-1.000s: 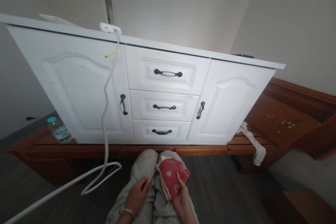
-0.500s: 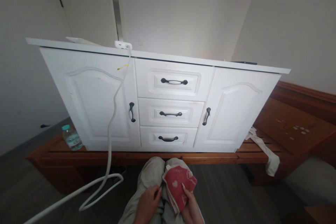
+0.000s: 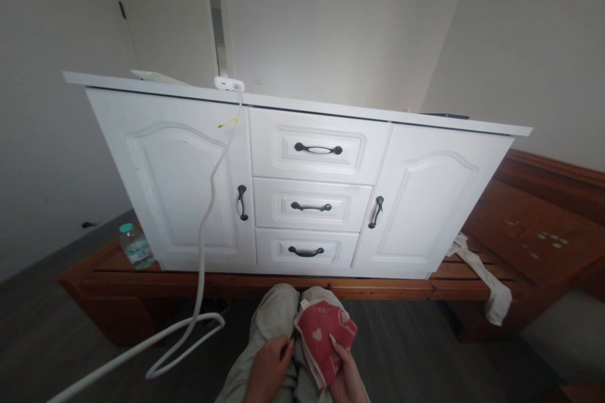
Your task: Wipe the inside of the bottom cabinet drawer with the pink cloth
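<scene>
A red cloth with pale heart shapes and a light underside (image 3: 322, 339) lies folded over the knee on the right, a small white tag at its upper left corner. My right hand (image 3: 347, 373) holds it from the right, thumb on top and the other fingers beneath. My left hand (image 3: 270, 365) rests on the other thigh, left of the cloth, with its fingers curled together; whether anything is between them is too small to tell.
A white cabinet (image 3: 309, 167) stands ahead on a wooden bench (image 3: 378, 288). A white cable (image 3: 202, 245) hangs down at the left from a white device (image 3: 229, 84). A bottle (image 3: 136, 247) and a white cloth (image 3: 486, 277) are on the bench.
The view has shifted slightly, so the cabinet and bench appear a little further right. Both hands and the red cloth are nearly unchanged.
</scene>
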A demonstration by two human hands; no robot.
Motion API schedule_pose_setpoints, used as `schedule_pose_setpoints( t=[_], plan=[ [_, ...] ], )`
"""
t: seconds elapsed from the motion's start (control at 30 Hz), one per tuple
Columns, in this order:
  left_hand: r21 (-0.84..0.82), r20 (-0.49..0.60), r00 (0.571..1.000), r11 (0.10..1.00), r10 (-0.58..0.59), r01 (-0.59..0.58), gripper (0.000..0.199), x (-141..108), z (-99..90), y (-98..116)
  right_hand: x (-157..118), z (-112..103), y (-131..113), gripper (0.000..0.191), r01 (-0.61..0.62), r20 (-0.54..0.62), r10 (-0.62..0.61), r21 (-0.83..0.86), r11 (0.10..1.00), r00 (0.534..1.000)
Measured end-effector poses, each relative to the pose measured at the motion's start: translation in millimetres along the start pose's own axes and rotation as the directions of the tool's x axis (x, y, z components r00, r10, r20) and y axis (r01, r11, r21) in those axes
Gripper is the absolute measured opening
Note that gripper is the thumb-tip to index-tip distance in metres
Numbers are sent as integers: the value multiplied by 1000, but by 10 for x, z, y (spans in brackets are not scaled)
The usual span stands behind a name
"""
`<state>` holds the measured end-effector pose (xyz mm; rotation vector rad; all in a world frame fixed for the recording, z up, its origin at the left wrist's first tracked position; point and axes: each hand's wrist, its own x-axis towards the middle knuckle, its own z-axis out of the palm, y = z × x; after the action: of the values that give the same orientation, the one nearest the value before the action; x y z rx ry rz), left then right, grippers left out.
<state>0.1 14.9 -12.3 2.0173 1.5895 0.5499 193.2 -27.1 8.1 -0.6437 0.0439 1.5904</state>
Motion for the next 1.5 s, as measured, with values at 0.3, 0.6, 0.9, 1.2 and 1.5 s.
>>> schedule_pose_setpoints(
  t=[0.3, 0.6, 0.9, 1.2, 1.5],
  plan=[
    [-223, -306, 942, 952, 135, -209, 36, 771, -585, 483, 41, -17, 1, 44, -20, -24, 19, -12, 1000, 1000],
    [-84, -323, 903, 942, 283, -326, 43, 1738, -665, 929, 34, -38, 18, 46, -13, 5, 13, -15, 1000, 1000],
    [-13, -277, 925, 962, 259, -273, 39, 1773, -576, 923, 50, -61, -4, 48, 4, 18, -3, -32, 999, 1000],
    [37, -260, 932, 968, 251, -250, 42, 1736, -602, 976, -34, 20, -20, 44, -3, 8, 3, 15, 1000, 1000],
    [-44, -315, 919, 964, 236, -263, 40, 580, -383, 955, -10, -21, -23, 40, -15, 89, 11, 48, 999, 996]
  ],
)
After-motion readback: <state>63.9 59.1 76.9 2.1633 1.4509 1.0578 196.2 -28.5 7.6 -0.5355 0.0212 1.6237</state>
